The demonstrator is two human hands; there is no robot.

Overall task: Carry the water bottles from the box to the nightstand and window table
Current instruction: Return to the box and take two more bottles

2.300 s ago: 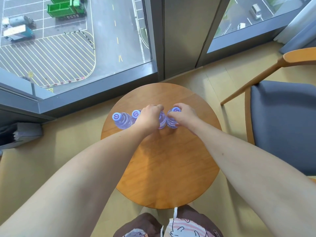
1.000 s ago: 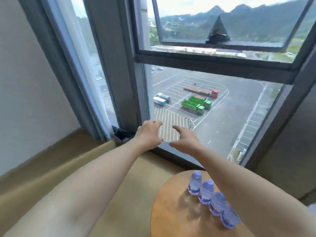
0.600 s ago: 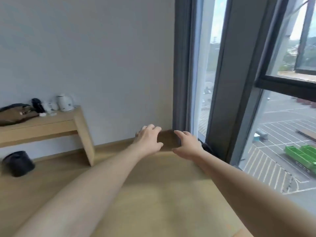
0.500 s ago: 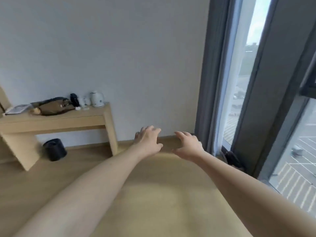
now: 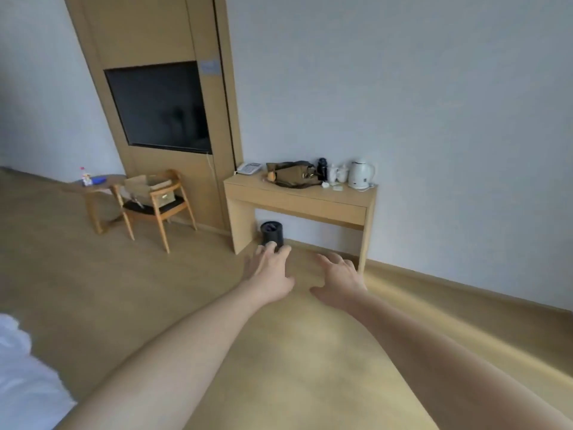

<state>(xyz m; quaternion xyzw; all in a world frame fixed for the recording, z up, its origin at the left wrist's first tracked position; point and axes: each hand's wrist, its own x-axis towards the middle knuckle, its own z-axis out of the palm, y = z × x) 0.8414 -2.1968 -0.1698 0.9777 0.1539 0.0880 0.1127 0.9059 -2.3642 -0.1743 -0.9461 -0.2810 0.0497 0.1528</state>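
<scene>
Both arms reach out in front of me over the wooden floor. My left hand (image 5: 269, 273) is empty, its fingers spread. My right hand (image 5: 338, 279) is empty too, fingers apart. An open cardboard box (image 5: 148, 187) sits on a wooden chair (image 5: 156, 207) at the far left, well beyond both hands. No water bottles, nightstand or window table show in this view.
A wooden desk (image 5: 299, 201) against the wall carries a bag, a white kettle (image 5: 359, 174) and a phone. A black bin (image 5: 272, 233) stands under it. A small round table (image 5: 96, 189) stands left of the chair. White bedding (image 5: 23, 377) fills the bottom left.
My view has swung left from the window table with its bottles, past the window, to the room's desk wall. Both hands let go of the bottles and stay empty.
</scene>
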